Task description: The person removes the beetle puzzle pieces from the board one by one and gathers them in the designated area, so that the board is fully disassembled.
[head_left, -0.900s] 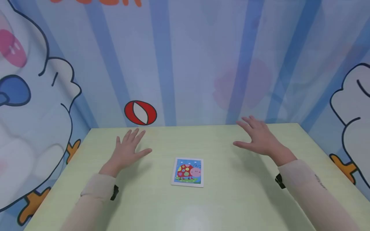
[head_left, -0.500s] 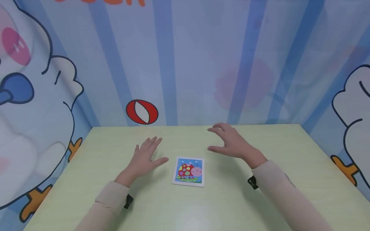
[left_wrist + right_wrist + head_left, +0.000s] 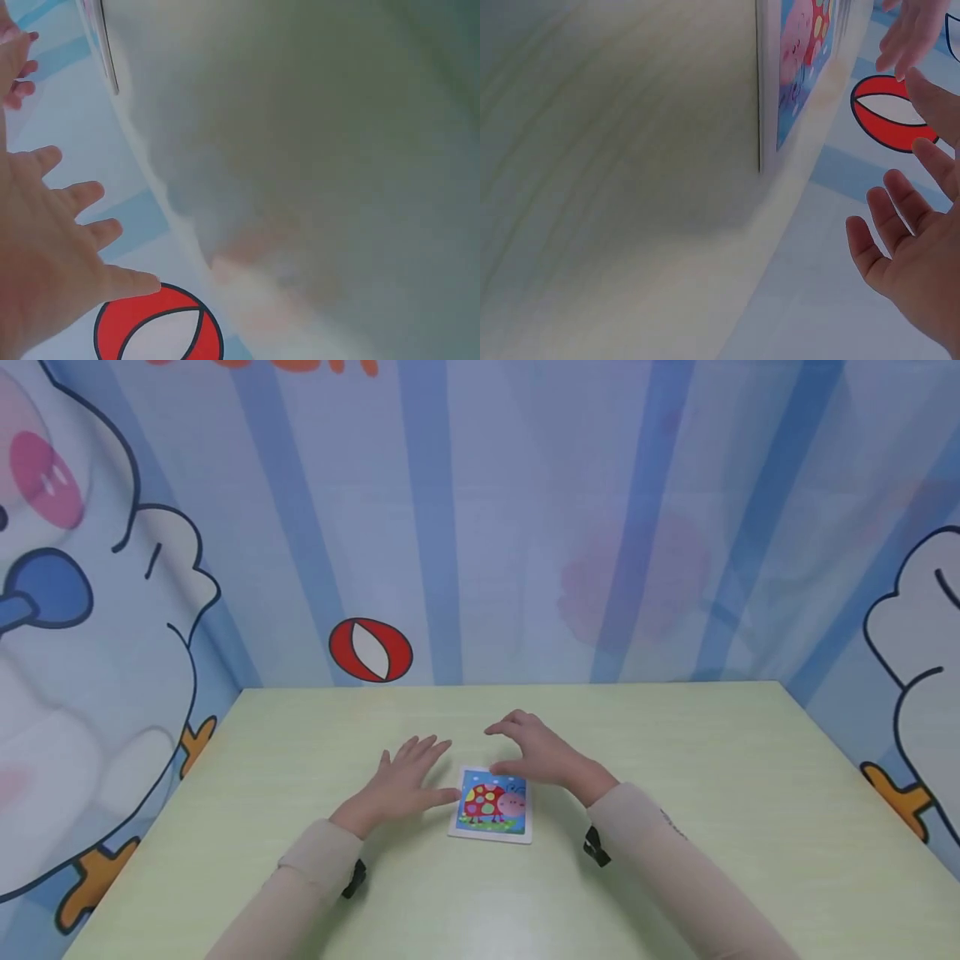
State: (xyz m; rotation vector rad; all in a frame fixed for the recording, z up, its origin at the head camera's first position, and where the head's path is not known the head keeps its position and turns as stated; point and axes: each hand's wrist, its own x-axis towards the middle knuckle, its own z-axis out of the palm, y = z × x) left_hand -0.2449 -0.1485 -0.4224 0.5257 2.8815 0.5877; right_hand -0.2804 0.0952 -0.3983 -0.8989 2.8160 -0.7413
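Note:
A small square ladybug picture board with a white border lies flat on the pale table, in the middle of the head view. My left hand hovers at its left side, fingers spread, with the thumb tip at the board's left edge in this view. Over the upper right corner is my right hand, fingers gently bent and thumb apart, overlapping that corner. Neither hand holds anything. In the right wrist view the board shows its picture and a thick, layered-looking edge; the left wrist view catches only its thin side.
The light yellow-green table runs back to a blue striped backdrop. Printed on that backdrop are a red and white ball and large white cartoon figures at both sides. A dark strap sits under the right sleeve cuff.
Both hands have moved inward and slightly nearer, from wide apart to either side of the picture board. The right hand travelled farther, leftward. The board has stayed put on the table.

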